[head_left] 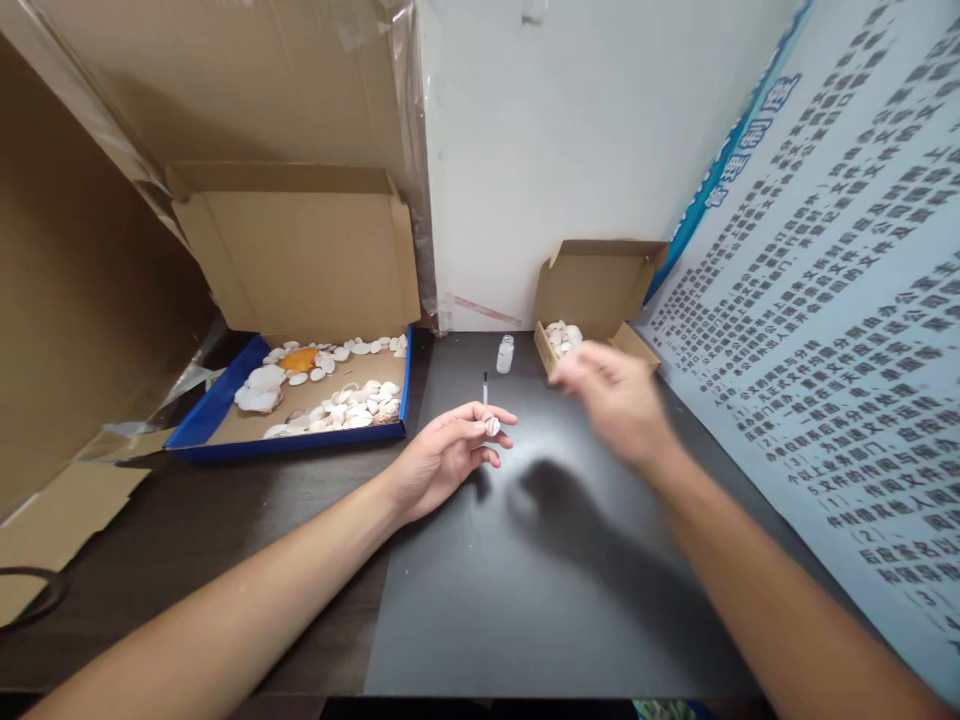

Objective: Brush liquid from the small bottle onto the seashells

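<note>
Between the thumb and fingers of my left hand (450, 455) is a small striped seashell (492, 426); the other fingers are loosely curled. A thin brush (485, 388) with a dark tip shows just behind that hand, its lower end hidden by the fingers. My right hand (619, 395) is raised over the table in front of a small cardboard box (546, 352), and motion blurs its fingers. Whether it holds anything cannot be made out. White shells (562, 335) lie in the small box, partly behind the right hand. A small glass bottle (505, 354) without a cap stands left of this box.
On the left, a blue-edged cardboard tray (292, 443) with a raised lid holds many white shells (356, 408) and an orange shell (299, 360). A black mat (450, 620) covers part of the dark table. A printed sheet (840, 300) borders the right side.
</note>
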A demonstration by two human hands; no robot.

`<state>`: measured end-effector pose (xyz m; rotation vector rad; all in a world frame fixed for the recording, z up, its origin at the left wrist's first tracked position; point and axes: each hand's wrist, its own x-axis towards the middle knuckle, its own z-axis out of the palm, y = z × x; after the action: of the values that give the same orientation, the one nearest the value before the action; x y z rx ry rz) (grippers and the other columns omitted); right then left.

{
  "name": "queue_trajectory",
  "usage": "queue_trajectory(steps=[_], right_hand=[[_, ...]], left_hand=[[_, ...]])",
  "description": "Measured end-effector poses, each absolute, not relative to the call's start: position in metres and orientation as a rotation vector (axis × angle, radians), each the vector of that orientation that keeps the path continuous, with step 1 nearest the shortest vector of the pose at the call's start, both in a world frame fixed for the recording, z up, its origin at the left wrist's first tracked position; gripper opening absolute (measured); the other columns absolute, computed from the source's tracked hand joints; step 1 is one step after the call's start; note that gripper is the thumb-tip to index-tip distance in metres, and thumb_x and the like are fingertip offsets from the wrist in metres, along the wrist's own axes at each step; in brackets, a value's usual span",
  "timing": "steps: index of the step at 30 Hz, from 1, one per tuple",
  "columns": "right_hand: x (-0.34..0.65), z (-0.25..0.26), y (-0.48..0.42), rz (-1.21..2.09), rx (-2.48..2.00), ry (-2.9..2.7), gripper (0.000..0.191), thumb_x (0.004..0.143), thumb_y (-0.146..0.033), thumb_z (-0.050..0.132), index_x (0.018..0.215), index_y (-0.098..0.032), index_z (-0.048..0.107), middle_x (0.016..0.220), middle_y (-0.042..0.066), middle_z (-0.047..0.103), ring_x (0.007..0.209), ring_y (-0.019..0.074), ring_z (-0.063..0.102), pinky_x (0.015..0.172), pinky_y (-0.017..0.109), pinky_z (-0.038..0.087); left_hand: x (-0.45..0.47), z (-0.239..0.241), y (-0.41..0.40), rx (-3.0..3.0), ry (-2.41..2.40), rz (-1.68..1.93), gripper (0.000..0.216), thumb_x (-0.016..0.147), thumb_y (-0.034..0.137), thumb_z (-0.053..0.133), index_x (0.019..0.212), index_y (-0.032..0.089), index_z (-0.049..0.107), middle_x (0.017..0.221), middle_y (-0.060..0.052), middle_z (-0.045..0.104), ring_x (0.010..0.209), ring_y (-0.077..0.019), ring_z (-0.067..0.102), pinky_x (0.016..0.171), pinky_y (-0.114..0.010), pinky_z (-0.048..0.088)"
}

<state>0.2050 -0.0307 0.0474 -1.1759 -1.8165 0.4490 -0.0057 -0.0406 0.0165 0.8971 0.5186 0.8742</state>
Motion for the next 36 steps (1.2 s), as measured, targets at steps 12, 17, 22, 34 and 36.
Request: queue_trajectory(steps=[12,17,22,34,36], right_hand=[[0.177,0.009,-0.041,0.388,-1.111,-2.045,0.022,0.082,-0.03,0.068,0.101,-0.022,0.061,0.099,0.005,0.06,0.086,0.0187,0.059,0.075,0.032,0.048],[0.175,0.005,-0.042,0.387,-1.038,-2.031,0.023,0.083,-0.023,0.066,0.105,-0.023,0.062,0.099,0.005,0.059,0.087,0.018,0.059,0.076,0.031,0.049],[0.181,0.003,-0.043,0.397,-0.978,-2.027,0.027,0.083,-0.021,0.064,0.11,-0.024,0.063,0.1,0.005,0.059,0.091,0.0184,0.06,0.077,0.031,0.051],[0.171,0.004,-0.045,0.093,-1.013,-2.093,0.012,0.081,-0.019,0.063,0.093,-0.022,0.06,0.1,0.007,0.07,0.092,0.024,0.062,0.081,0.039,0.044],[0.173,0.004,-0.044,0.139,-1.015,-2.079,0.014,0.081,-0.019,0.063,0.095,-0.023,0.06,0.099,0.006,0.071,0.093,0.0241,0.063,0.082,0.039,0.043]], left_hand=[[-0.003,0.015,-0.04,0.893,0.532,0.905,0.007,0.082,0.019,0.065,0.078,0.015,0.068,0.113,-0.008,0.067,0.101,-0.0166,0.062,0.089,-0.025,0.046],[-0.002,0.015,-0.044,0.943,0.514,0.858,0.008,0.084,0.02,0.064,0.077,0.017,0.064,0.104,-0.006,0.068,0.109,-0.02,0.061,0.097,-0.03,0.044],[-0.003,0.014,-0.044,0.946,0.528,0.822,0.007,0.084,0.02,0.065,0.078,0.018,0.063,0.092,-0.005,0.065,0.112,-0.0219,0.061,0.102,-0.033,0.042],[-0.004,0.017,-0.044,0.933,0.535,0.831,0.008,0.082,0.02,0.068,0.077,0.017,0.062,0.088,-0.004,0.064,0.101,-0.0197,0.064,0.09,-0.028,0.046],[-0.005,0.016,-0.043,0.93,0.538,0.836,0.008,0.081,0.02,0.068,0.077,0.017,0.062,0.088,-0.004,0.063,0.099,-0.0196,0.064,0.092,-0.03,0.047]])
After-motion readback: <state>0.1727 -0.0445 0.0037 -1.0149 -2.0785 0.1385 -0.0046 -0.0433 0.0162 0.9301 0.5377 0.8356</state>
